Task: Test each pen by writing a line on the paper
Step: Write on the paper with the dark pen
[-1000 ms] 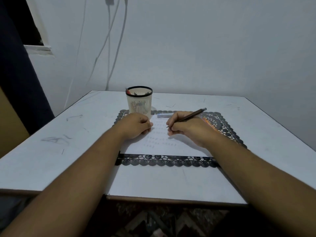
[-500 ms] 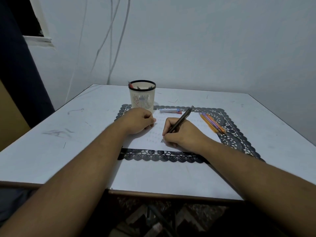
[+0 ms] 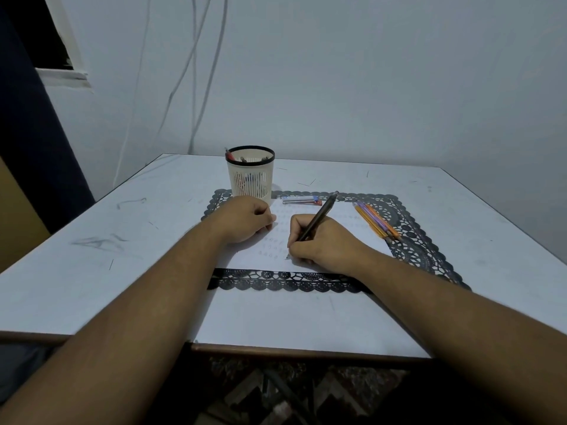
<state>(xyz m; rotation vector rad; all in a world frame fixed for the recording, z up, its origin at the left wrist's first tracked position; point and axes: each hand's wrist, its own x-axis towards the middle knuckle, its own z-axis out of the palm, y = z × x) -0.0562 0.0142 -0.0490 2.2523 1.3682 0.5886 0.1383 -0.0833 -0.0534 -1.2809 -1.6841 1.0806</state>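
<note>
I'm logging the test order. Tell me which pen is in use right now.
The dark pen gripped in the right hand, tip on the paper. The orange pens lie untouched beside it; others stand in the cup.

On the desk lies a mat, the paper on it — pen cup at the far left, loose pens right, a small case between them.
</note>
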